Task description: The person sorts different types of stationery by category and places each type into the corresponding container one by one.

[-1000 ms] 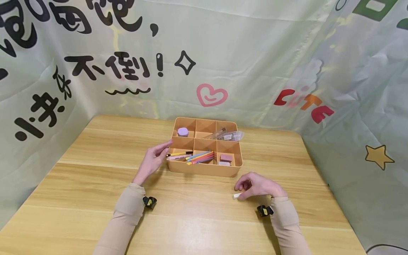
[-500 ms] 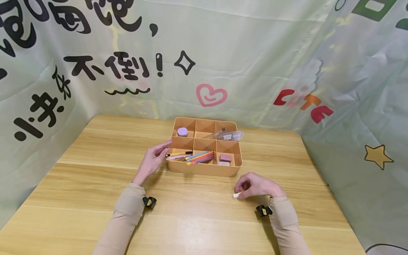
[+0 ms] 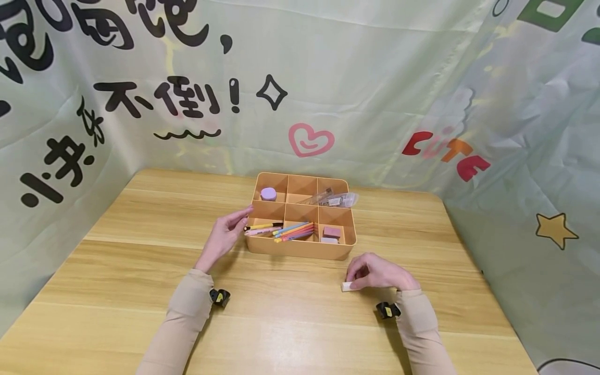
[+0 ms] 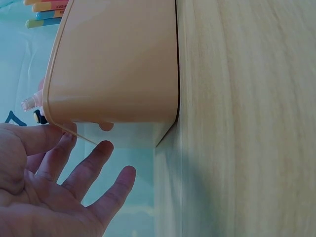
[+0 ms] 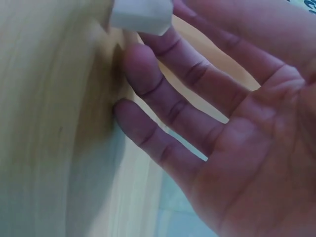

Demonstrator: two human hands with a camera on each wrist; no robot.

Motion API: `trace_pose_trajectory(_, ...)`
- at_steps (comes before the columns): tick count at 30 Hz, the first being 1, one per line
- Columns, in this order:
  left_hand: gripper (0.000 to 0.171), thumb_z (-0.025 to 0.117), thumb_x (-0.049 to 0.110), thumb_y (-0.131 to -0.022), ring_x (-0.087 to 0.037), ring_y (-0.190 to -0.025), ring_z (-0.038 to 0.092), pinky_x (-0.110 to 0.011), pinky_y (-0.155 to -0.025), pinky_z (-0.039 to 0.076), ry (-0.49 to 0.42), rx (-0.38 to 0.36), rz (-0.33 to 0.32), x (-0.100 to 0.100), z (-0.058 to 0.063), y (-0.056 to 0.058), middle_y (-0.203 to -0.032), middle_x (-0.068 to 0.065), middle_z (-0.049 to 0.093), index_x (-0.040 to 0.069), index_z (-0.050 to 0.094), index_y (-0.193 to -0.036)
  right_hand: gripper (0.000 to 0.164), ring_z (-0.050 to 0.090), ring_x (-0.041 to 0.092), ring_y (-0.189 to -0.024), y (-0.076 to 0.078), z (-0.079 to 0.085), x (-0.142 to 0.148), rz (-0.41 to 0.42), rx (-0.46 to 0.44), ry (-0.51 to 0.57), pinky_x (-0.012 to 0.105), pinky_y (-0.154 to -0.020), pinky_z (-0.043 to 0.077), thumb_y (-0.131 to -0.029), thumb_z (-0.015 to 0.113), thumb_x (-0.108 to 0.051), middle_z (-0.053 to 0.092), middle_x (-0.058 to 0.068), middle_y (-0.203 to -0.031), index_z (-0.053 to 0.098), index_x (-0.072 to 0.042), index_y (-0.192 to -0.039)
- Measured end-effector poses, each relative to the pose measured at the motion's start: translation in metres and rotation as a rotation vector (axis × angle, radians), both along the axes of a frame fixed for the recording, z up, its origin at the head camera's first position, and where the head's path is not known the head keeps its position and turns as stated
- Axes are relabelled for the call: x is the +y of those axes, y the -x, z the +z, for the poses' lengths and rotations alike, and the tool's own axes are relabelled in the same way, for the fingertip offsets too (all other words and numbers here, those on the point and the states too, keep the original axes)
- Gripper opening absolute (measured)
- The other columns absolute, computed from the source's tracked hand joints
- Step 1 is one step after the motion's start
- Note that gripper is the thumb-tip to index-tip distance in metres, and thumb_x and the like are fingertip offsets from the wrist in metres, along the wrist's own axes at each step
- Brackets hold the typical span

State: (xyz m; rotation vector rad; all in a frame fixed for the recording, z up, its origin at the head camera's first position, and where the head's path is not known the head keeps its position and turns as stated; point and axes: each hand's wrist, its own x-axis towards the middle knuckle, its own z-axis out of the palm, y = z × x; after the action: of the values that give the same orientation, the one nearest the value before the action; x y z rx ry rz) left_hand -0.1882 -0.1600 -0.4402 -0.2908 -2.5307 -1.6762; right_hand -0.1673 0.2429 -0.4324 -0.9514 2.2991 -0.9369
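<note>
A tan box with six compartments, a desk organizer (image 3: 300,251), stands at the back of the wooden table. Against its left side rests my left hand (image 3: 222,238); in the left wrist view the fingers are spread and fairly straight by the organizer's wall (image 4: 118,64). My right hand (image 3: 380,272) is low over the table, right of and in front of the organizer. Between thumb and fingers it pinches a small white block, seemingly an eraser (image 3: 346,287). The right wrist view shows the eraser (image 5: 143,16) cut off at the top, with the other fingertips close to the tabletop.
Several colored pens (image 3: 295,232) lean in the organizer's front compartments. A pink block (image 3: 332,232) and a pale one sit at front right. Behind are a lavender item (image 3: 269,194) and clear plastic pieces (image 3: 344,200). A printed cloth (image 3: 375,94) hangs behind the table.
The right fingers have shifted slightly on the white eraser, which has turned a little and now shows more of its side. The left hand and organizer look unmoved.
</note>
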Motion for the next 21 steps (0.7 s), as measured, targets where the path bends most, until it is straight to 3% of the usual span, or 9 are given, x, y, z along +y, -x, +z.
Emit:
trace_pose_trajectory(7, 0.038, 0.051, 0.004, -0.103, -0.039, -0.132, 0.056, -0.046, -0.114, 0.043, -0.01, -0.004, -0.005, 0.0005, 0.0016, -0.0007, -0.151, -0.017, 0.05, 0.0, 0.055, -0.14, 0.008, 0.062, 0.001, -0.078, -0.0025, 0.0042, 0.0026, -0.021, -0.022, 0.012, 0.019, -0.072, 0.055, -0.088, 0.073, -0.005, 0.074, 0.011, -0.089, 0.074, 0.0, -0.095)
trace_pose_trajectory(21, 0.037, 0.052, 0.001, -0.102, -0.039, -0.131, 0.057, -0.045, -0.111, 0.045, -0.017, 0.01, -0.003, 0.0012, 0.0007, 0.0001, -0.15, -0.019, 0.051, -0.002, 0.056, -0.139, 0.013, 0.075, 0.02, -0.088, -0.0027, 0.009, 0.0075, -0.02, -0.167, 0.223, 0.023, -0.078, 0.059, -0.092, 0.07, -0.008, 0.072, 0.03, -0.099, 0.07, 0.002, -0.101)
